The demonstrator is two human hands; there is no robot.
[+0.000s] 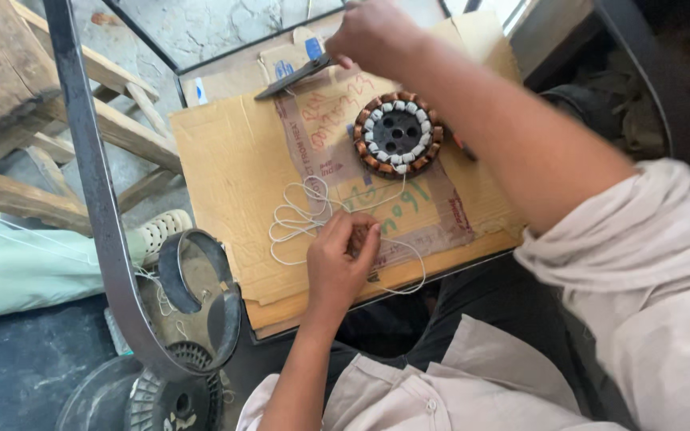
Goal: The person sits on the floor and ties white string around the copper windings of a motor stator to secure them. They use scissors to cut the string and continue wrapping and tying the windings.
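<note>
A round motor stator [398, 132] with copper windings and white ties lies on a sheet of brown cardboard [233, 160]. My left hand [339, 259] rests on the cardboard near its front edge, fingers curled over a small brown object, with loose white string [297, 215] looped beside it. My right hand [374, 33] reaches to the far edge of the cardboard and grips a dark flat tool [293, 78] that points left. My right forearm passes just right of the stator.
A curved grey metal bar [97, 183] runs down the left side. A metal ring [193, 271] and a ribbed motor housing [173, 395] lie on the floor at lower left. Wooden beams [57, 128] stand at upper left. A perforated sandal [157, 231] shows by the cardboard.
</note>
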